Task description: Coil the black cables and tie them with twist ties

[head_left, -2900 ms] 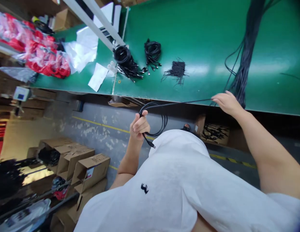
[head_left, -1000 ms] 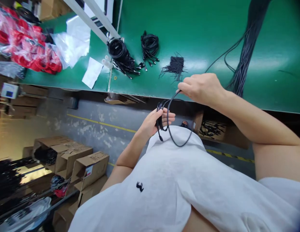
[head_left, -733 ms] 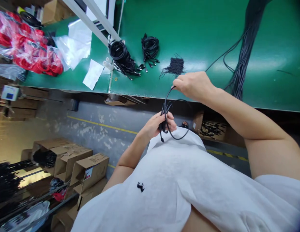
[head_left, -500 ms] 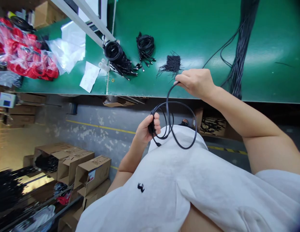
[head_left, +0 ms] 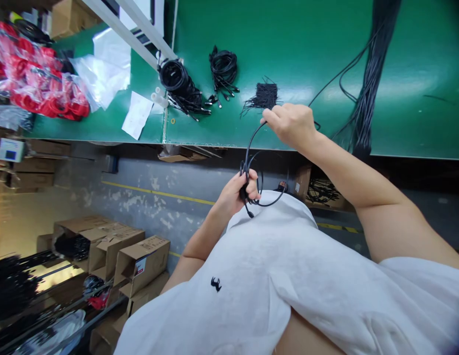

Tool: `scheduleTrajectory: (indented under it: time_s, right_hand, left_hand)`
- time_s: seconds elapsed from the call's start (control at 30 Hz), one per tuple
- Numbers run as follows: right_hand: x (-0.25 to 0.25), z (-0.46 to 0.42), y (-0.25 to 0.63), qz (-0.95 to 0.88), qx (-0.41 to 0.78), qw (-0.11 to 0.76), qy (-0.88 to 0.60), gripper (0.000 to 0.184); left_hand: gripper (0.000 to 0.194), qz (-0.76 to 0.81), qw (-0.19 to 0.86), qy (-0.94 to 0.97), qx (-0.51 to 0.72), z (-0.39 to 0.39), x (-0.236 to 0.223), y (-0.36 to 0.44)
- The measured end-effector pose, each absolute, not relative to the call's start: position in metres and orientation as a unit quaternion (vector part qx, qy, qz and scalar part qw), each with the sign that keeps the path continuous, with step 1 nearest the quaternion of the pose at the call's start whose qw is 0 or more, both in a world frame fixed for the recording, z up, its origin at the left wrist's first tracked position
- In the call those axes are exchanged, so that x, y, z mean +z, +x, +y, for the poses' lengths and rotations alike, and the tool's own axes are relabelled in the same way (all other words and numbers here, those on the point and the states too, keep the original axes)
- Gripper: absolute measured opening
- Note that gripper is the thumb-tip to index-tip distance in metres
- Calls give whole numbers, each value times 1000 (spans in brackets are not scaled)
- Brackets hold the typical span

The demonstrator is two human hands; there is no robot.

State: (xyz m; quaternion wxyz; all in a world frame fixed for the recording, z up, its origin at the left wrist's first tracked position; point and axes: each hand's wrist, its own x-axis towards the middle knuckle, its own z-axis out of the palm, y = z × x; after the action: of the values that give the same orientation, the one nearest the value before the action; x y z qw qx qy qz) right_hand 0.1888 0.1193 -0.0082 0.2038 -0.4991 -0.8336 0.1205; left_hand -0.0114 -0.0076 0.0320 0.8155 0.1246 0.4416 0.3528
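My left hand (head_left: pixel 241 189) is closed around a black cable (head_left: pixel 251 148), gripping several coiled loops of it in front of my white shirt. A plug end hangs just below that fist. My right hand (head_left: pixel 290 124) pinches the same cable higher up, near the front edge of the green table (head_left: pixel 307 44). Between the two hands the cable curves in an arc. From my right hand it runs on toward the long bundle of black cables (head_left: pixel 366 93) lying on the table at the right.
On the table lie two coiled cable bundles (head_left: pixel 177 81) (head_left: pixel 222 66), a small heap of black ties (head_left: pixel 265 94), white sheets (head_left: pixel 136 116) and red packets in clear bags (head_left: pixel 40 74). Open cardboard boxes (head_left: pixel 140 259) stand on the floor at lower left, another box (head_left: pixel 324 190) under the table.
My right hand drew the cable from the table edge at the right toward my left hand. It laid further loops into my left fist. The wide loop of half a second ago has tightened.
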Motion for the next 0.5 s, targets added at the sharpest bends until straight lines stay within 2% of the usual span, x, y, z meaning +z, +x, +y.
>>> scheduleTrajectory:
  time_s: [0.17,0.33,0.43,0.5]
  right_hand:
    - [-30,113,207,-813,147,208,-523,52]
    - [-93,84,271,-809,260,209,-485,58]
    - [-121,61,313,-829,272,140,-467,53]
    - [-116,43,321,-854,249,106,-444,43]
  left_hand:
    - [32,412,806,75,419,-11,42,-36]
    - [29,425,707,133,549,-8,48,-90]
    - [31,445,617,161,629,-11,53,-119]
    - [32,441,576,162,669,-12,51,-124]
